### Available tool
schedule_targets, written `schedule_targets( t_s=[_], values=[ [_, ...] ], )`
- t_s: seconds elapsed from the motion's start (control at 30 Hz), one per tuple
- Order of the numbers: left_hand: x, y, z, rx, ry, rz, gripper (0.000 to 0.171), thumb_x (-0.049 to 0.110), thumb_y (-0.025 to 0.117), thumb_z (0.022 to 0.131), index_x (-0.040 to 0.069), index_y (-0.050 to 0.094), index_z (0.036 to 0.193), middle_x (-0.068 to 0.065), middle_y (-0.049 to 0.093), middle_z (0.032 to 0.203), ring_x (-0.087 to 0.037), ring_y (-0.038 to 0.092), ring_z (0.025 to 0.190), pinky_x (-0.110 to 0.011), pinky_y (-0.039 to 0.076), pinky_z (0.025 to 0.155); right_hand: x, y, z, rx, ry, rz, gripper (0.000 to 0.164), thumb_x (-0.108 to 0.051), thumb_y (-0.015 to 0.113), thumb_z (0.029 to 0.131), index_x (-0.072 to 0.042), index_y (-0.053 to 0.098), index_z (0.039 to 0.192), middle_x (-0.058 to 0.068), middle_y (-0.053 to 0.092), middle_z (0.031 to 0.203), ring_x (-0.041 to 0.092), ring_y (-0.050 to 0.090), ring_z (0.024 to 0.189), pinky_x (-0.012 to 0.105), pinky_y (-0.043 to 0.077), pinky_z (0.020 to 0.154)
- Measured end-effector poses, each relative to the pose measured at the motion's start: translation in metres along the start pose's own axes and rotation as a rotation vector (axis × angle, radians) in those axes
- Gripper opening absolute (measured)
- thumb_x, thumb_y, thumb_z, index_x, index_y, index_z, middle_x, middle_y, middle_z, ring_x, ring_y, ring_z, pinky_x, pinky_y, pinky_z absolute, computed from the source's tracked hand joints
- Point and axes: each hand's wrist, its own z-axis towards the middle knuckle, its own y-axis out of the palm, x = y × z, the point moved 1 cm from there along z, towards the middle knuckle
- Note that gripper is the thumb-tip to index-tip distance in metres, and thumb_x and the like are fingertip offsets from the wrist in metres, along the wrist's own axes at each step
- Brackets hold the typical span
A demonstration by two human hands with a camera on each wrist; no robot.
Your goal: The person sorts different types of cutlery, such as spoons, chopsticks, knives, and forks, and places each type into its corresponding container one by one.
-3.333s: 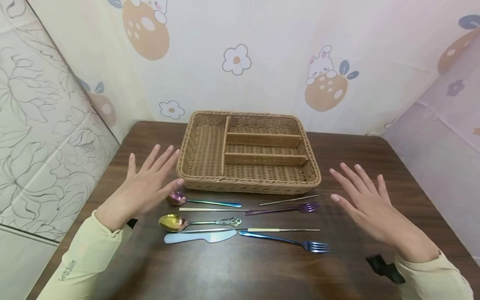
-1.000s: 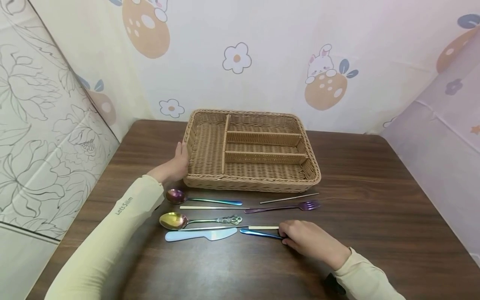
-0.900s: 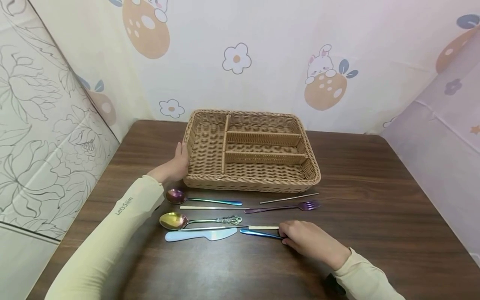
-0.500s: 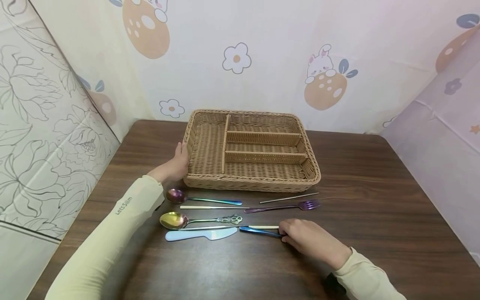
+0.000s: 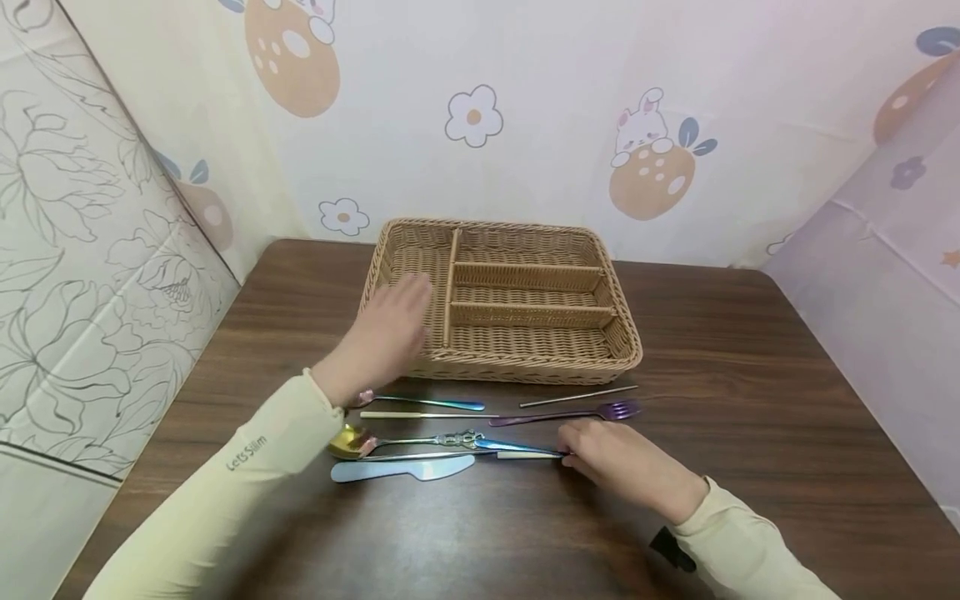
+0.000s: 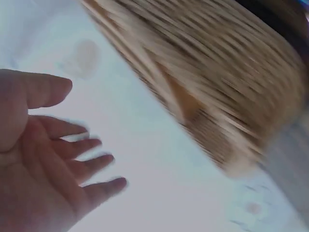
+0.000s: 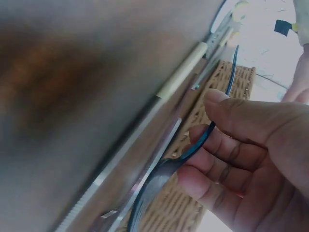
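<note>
My right hand [image 5: 622,467] pinches the blue fork [image 5: 517,447] between thumb and fingers, just over the table. In the right wrist view the fork [image 7: 193,147] is lifted, its head tipped down. My left hand [image 5: 382,333], fingers spread and holding nothing, hovers over the front left of the wicker basket [image 5: 517,364]. The left wrist view shows the palm [image 6: 43,179] apart from the basket's blurred side. Beneath the fork lies a cream-handled chopstick [image 5: 525,455]. The gold spoon [image 5: 348,442] and the purple-bowled spoon [image 5: 431,403] are partly hidden behind the left wrist and sleeve.
The basket has one long left compartment and three stacked right ones. In front lie a pale blue knife [image 5: 438,468], a purple fork [image 5: 618,410], another cream-handled chopstick [image 5: 397,415] and a thin metal stick [image 5: 577,396]. A patterned curtain [image 5: 555,167] hangs behind the table [image 5: 465,542].
My left hand has come off the basket's left side and moved right over its front left corner. The right hand has raised the blue fork slightly and shifted it away from me.
</note>
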Motion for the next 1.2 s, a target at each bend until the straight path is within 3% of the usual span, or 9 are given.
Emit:
schedule_targets(
  t_s=[0.1,0.17,0.3,0.5,0.6,0.8,0.9,1.03,1.2],
  values=[
    [0.034,-0.004,-0.001,0.112,0.223,0.016,0.037,0.014,0.065,0.09,-0.005,0.059,0.121,-0.022,0.051,0.133,-0.035,0.046,0.125,-0.046,0.032,0.109,-0.001,-0.009,0.006,-0.017,0.008,-0.003,0.025,-0.009,0.076,0.08,-0.013,0.052,0.076,-0.007,0.051,0.071,0.005,0.05,0.062,0.024,0.046,0.05],
    [0.053,-0.003,-0.002,0.141,0.34,0.022,0.029,0.016,0.067,0.088,-0.002,0.065,0.111,-0.019,0.06,0.123,-0.031,0.055,0.115,-0.041,0.04,0.104,-0.001,-0.015,0.011,-0.023,0.009,-0.014,0.024,-0.009,0.076,0.08,-0.013,0.052,0.077,-0.007,0.051,0.071,0.005,0.05,0.062,0.025,0.046,0.049],
    [0.079,0.005,-0.005,0.106,0.449,0.018,0.027,0.021,0.068,0.088,0.001,0.067,0.107,-0.011,0.066,0.108,-0.023,0.061,0.1,-0.033,0.049,0.093,-0.003,-0.027,0.02,-0.019,-0.013,-0.033,0.023,-0.009,0.076,0.08,-0.013,0.053,0.077,-0.007,0.05,0.072,0.007,0.049,0.062,0.026,0.045,0.05],
    [0.095,0.022,-0.008,0.012,0.439,0.039,0.021,0.029,0.066,0.091,0.008,0.065,0.095,0.0,0.063,0.086,-0.016,0.058,0.077,-0.026,0.05,0.067,-0.006,-0.042,0.031,0.009,-0.069,-0.071,0.022,-0.009,0.075,0.081,-0.012,0.053,0.078,-0.006,0.049,0.072,0.007,0.048,0.063,0.024,0.044,0.051],
    [0.099,0.027,-0.01,0.008,0.43,0.026,0.019,0.029,0.065,0.091,0.01,0.064,0.089,0.002,0.059,0.079,-0.015,0.056,0.071,-0.026,0.047,0.059,-0.007,-0.046,0.034,0.023,-0.088,-0.087,0.022,-0.011,0.073,0.083,-0.012,0.052,0.078,-0.006,0.048,0.071,0.008,0.047,0.062,0.024,0.042,0.05],
    [0.104,0.031,-0.011,0.073,0.442,0.016,0.016,0.018,0.063,0.092,0.01,0.062,0.078,0.002,0.056,0.073,-0.015,0.054,0.066,-0.027,0.047,0.056,-0.009,-0.051,0.039,0.033,-0.091,-0.094,0.021,-0.009,0.074,0.082,-0.012,0.054,0.077,-0.006,0.048,0.07,0.007,0.045,0.061,0.023,0.042,0.051],
    [0.106,0.031,-0.01,0.07,0.43,0.004,0.011,0.007,0.066,0.087,0.01,0.062,0.077,0.002,0.057,0.074,-0.015,0.055,0.067,-0.027,0.048,0.058,-0.009,-0.052,0.04,0.02,-0.074,-0.08,0.021,-0.008,0.074,0.082,-0.012,0.054,0.076,-0.007,0.048,0.07,0.006,0.046,0.061,0.023,0.043,0.052],
    [0.106,0.031,-0.008,0.042,0.4,-0.065,0.016,-0.006,0.067,0.076,0.008,0.061,0.08,0.0,0.057,0.076,-0.014,0.056,0.07,-0.026,0.048,0.061,-0.008,-0.056,0.042,0.006,-0.045,-0.039,0.02,-0.007,0.073,0.081,-0.013,0.056,0.076,-0.008,0.05,0.071,0.006,0.047,0.062,0.023,0.044,0.053],
    [0.101,0.032,-0.001,0.104,0.39,-0.169,0.016,-0.01,0.063,0.079,0.004,0.063,0.085,-0.002,0.055,0.075,-0.013,0.054,0.068,-0.023,0.046,0.058,-0.002,-0.063,0.044,0.01,-0.038,0.024,0.017,-0.003,0.073,0.081,-0.013,0.059,0.08,-0.007,0.053,0.075,0.006,0.051,0.065,0.024,0.045,0.055]
  ],
)
